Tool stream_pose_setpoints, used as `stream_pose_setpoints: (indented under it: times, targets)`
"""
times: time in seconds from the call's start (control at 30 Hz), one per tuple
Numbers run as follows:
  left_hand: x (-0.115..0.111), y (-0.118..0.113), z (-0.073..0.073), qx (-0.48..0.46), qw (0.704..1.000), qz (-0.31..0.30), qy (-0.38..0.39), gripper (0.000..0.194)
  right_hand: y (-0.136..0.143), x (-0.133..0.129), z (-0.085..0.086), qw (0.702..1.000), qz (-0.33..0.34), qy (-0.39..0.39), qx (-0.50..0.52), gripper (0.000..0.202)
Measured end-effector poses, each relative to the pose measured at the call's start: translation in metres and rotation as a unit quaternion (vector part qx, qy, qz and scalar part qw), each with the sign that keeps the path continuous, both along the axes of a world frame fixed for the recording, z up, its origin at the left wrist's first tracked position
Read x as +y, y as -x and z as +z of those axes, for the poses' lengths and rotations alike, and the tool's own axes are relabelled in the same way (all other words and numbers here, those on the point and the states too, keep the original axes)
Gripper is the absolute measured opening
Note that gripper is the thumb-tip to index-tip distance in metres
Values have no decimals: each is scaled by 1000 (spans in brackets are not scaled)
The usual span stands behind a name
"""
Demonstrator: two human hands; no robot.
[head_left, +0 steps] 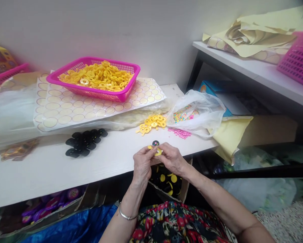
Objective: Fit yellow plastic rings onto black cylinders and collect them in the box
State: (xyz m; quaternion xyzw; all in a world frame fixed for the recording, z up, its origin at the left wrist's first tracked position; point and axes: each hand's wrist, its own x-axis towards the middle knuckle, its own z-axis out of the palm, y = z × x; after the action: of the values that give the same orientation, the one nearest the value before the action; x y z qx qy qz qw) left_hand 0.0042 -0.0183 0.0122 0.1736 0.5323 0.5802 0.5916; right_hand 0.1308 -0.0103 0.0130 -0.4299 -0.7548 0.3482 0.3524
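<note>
- Floral clothing (171, 222) is seen nearest the camera, with both forearms (207, 185) extended past it.
- By the left hand (142, 162) and the right hand (173, 158), a yellow ring (158, 152) is pinched near the front edge of the worktop (116, 160); both grips are closed on it.
- Just beyond, a black disc (155, 143) with coloured dots is held; which fingers bear it cannot be told.
- Fitting of these small parts is judged to be in hand; steady fingertips and a careful press seem called for next.
- Both wrists are angled inward, fingers curled toward each other; the left one is circled by a bracelet (127, 217).
</note>
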Motion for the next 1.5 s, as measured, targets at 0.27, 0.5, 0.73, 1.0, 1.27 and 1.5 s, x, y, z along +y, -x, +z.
stream_pose_setpoints:
  times: [0.27,0.5,0.73,1.0,1.27,1.5]
  targets:
    - [18,13,-18,81,994,67,15,29,3,32,-16,989,-46,-30,-138,10]
    - [26,4,-29,108,994,8,-4,30,8,37,-18,991,-27,8,-134,9]
    - [29,-6,-36,132,991,17,-12,24,13,35,-33,986,-73,126,77,6]
    - [30,-10,-40,121,991,48,-3,25,19,31,-35,873,-91,369,305,35]
    - [31,-17,-35,91,994,67,-1,29,27,38,-37,868,-140,364,307,30]
    - [28,-17,-38,95,994,57,9,26,28,32,-37,864,-161,362,311,25]
